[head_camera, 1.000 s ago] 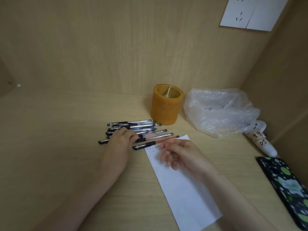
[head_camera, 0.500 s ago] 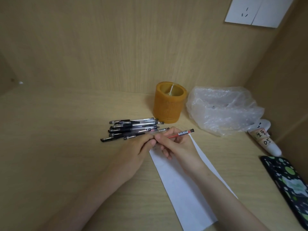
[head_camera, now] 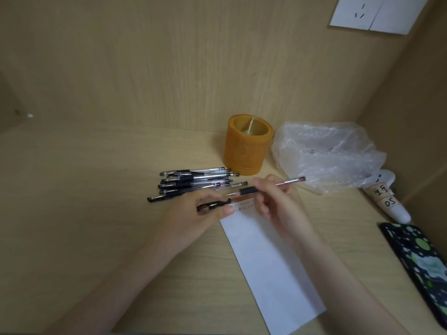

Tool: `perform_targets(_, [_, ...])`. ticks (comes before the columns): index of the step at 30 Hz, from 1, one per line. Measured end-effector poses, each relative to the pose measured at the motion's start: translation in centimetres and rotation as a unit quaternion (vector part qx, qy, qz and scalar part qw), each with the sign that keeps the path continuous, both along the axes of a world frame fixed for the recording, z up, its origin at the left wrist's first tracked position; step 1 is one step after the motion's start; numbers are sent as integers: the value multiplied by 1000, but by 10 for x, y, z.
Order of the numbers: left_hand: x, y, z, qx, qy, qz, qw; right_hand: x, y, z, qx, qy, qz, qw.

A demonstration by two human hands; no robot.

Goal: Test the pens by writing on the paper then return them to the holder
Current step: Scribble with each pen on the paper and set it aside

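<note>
both forearms bare, no sleeves; hands (head_camera: 200, 211) apparently without rings, though blurred.

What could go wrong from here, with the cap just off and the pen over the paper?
The left hand holds the black cap loosely at its fingertips; it could drop among the pen pile and get mixed up. The right hand holds the red pen above the paper strip, which nothing pins down, so it may slide. Little blank room remains near the earlier marks.

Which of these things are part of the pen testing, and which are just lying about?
In the job: red pen, its cap, pile of pens, paper, orange holder.
Lying about: plastic bag, white tube, phone, wall socket.
</note>
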State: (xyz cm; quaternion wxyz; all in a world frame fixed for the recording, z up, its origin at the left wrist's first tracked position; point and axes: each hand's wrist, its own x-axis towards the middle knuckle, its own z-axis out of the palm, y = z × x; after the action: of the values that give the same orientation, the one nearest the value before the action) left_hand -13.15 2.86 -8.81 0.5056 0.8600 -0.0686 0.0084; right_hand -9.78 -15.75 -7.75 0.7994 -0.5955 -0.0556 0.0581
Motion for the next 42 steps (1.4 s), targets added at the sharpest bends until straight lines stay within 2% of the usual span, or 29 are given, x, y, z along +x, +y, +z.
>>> perform_targets(3, [-10, 3, -10, 99, -38, -4, 994, 8, -6, -2, -4, 34, -26, 999])
perform_targets(6, [-18, 6, -20, 183, -64, -56, 979, 6, 3, -6, -70, 43, 20, 996])
perform_targets(9, [-20, 6, -26, 231, -109, -67, 964, 2, 17, -9, -151, 25, -18, 988])
perform_targets(13, [-21, 6, -29, 236, -153, -58, 958, 3, 29, -19, -189, -18, -66, 980])
perform_targets(19, [-18, 4, -34, 229, -146, -48, 961, 1, 35, -34, -241, -55, -124, 961])
perform_targets(27, [-18, 4, -38, 236, -163, -33, 957, 1, 35, -38, -235, -71, -108, 963])
perform_targets(42, [-17, 5, -40, 235, -143, -41, 961, 2, 35, -39, -244, -83, -112, 960])
